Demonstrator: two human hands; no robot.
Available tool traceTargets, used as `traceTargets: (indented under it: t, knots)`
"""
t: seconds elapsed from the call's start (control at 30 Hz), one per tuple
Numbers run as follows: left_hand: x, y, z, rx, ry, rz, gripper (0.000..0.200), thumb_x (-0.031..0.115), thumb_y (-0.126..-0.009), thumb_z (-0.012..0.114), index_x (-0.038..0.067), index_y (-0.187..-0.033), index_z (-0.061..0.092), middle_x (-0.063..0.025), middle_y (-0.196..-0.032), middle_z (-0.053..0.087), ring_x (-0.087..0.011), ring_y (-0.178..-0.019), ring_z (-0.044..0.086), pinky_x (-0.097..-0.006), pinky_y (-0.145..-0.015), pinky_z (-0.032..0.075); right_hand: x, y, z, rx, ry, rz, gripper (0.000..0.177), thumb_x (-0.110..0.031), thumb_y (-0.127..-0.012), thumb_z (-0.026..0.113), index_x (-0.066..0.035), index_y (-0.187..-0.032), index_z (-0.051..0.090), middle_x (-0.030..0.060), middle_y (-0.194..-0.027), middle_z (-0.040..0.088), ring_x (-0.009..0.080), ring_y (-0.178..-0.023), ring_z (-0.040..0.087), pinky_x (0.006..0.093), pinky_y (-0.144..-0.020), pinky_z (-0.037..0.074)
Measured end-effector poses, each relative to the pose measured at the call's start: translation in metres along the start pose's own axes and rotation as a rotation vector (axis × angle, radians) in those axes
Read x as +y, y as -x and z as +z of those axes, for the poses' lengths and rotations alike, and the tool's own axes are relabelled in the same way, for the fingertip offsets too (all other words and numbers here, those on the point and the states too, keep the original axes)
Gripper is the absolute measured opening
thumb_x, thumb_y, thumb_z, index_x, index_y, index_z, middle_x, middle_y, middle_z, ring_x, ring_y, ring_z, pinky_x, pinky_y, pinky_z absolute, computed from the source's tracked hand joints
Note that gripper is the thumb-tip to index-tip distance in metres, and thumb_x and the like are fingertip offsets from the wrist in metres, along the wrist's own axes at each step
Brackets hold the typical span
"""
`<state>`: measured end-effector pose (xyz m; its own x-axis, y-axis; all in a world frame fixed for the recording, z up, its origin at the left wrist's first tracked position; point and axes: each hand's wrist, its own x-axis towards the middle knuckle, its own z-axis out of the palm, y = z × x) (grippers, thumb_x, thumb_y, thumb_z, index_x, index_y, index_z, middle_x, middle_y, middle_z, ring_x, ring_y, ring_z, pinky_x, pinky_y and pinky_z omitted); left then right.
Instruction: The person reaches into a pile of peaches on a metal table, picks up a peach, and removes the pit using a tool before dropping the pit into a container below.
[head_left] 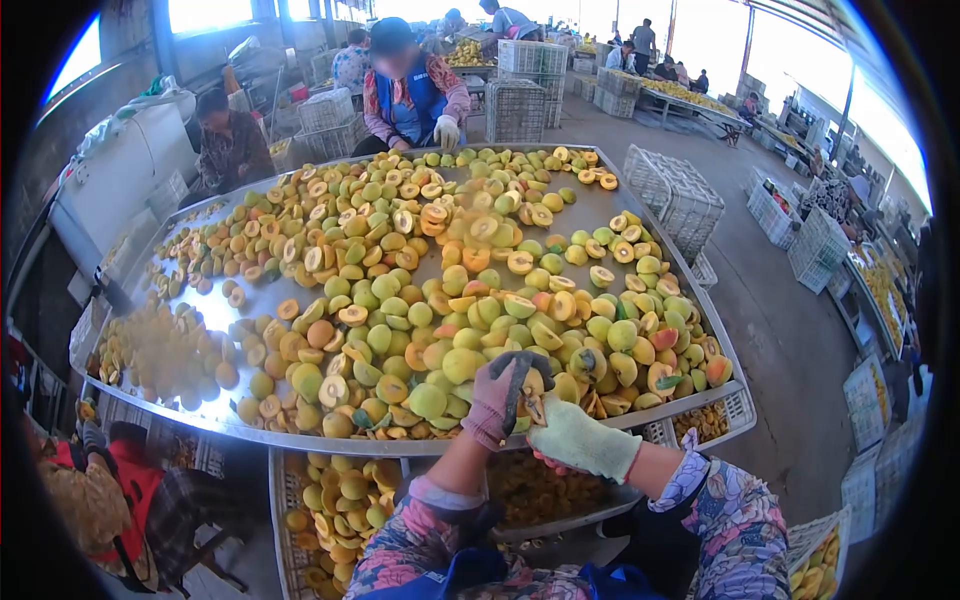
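My left hand (503,396), in a pink and dark grey glove, is closed around a peach half (536,382) just over the near edge of the metal table (330,447). Against that fruit, my right hand (582,440) in a pale green glove grips a small metal tool (535,410); its exact kind I cannot tell. Something red shows below the right glove. Yellow-green peaches (428,400), many cut in half with brown pits showing, lie heaped in front of both hands.
Below the table edge stand a crate of peach halves (345,505) and a bin of darker pieces (550,490). Across the table a person in a blue vest (412,95) works with gloved hands. White crates (675,200) stand at the right; another person (110,490) sits at the lower left.
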<state>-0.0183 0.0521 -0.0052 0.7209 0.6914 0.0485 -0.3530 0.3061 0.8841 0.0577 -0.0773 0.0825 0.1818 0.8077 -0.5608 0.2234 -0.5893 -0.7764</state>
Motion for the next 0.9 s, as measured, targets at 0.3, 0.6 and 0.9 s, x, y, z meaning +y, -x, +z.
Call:
traceTargets:
  t: [0.3, 0.6, 0.9]
  knots:
    - [-0.005, -0.007, -0.005, -0.036, 0.013, -0.082, 0.028, 0.023, -0.098, 0.057, -0.003, -0.102, 0.066, -0.0106, -0.091, 0.069, -0.0194, -0.078, 0.067, -0.0314, -0.073, 0.057, 0.01, -0.013, 0.0, 0.018, 0.008, 0.066, 0.019, -0.018, -0.092, 0.053, -0.004, -0.104, 0.046, 0.0064, -0.073, 0.06, 0.0161, -0.055, 0.059, 0.0301, -0.047, 0.051]
    - [0.009, 0.006, 0.017, 0.039, 0.016, 0.173, 0.023, 0.015, -0.099, 0.056, -0.006, -0.102, 0.065, -0.0106, -0.088, 0.069, -0.0167, -0.074, 0.065, -0.0288, -0.068, 0.054, 0.005, 0.0, 0.011, -0.056, -0.403, 0.025, 0.011, -0.016, -0.091, 0.056, -0.005, -0.092, 0.052, 0.0053, -0.07, 0.058, 0.0141, -0.051, 0.055, 0.0298, -0.044, 0.049]
    - [0.011, 0.005, 0.005, -0.013, -0.166, 0.237, 0.025, 0.018, -0.1, 0.055, -0.006, -0.102, 0.064, -0.012, -0.089, 0.069, -0.019, -0.076, 0.068, -0.0301, -0.069, 0.057, 0.006, -0.002, 0.03, -0.013, -0.565, -0.006, 0.012, -0.017, -0.091, 0.058, -0.007, -0.09, 0.052, 0.0031, -0.067, 0.055, 0.0118, -0.048, 0.053, 0.0295, -0.041, 0.046]
